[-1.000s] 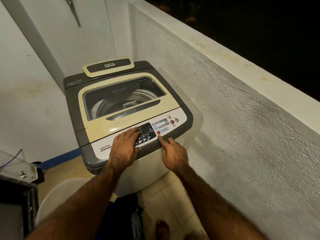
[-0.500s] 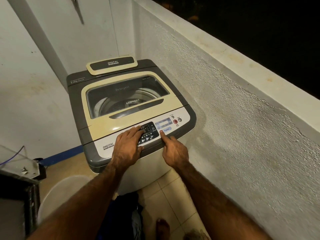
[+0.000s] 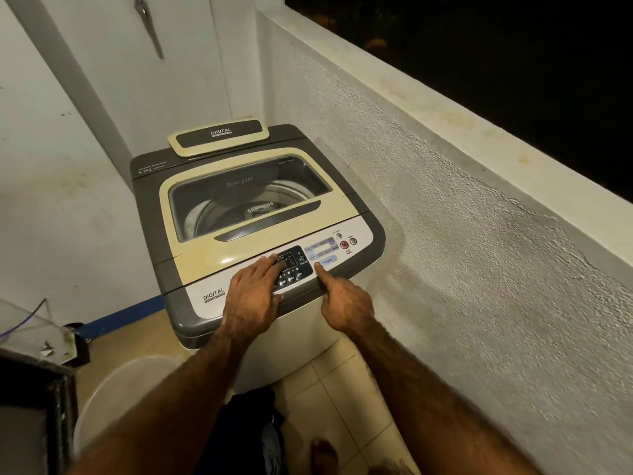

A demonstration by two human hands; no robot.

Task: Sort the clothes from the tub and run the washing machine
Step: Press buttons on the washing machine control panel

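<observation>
A grey and cream top-loading washing machine (image 3: pixel 191 234) stands in the corner with its lid closed; the drum shows through the lid window (image 3: pixel 246 204). My left hand (image 3: pixel 251 296) lies flat on the front control panel (image 3: pixel 363 234), fingers spread over the dark button cluster. My right hand (image 3: pixel 344 303) points its index finger at the lower left of the light blue program area, the other fingers curled. Neither hand holds anything. A white tub (image 3: pixel 113 392) sits on the floor at lower left, and dark clothes (image 3: pixel 250 426) lie on the floor under my arms.
A rough plaster parapet wall (image 3: pixel 479 286) runs along the right, close to the machine. A white wall is behind and left. A dark shelf unit with a clear plastic piece (image 3: pixel 30 337) stands at lower left. My bare foot (image 3: pixel 323 455) rests on beige floor tiles.
My right hand has edged forward, its index finger reaching the program area. The camera has shifted slightly. My left hand stays on the button cluster.
</observation>
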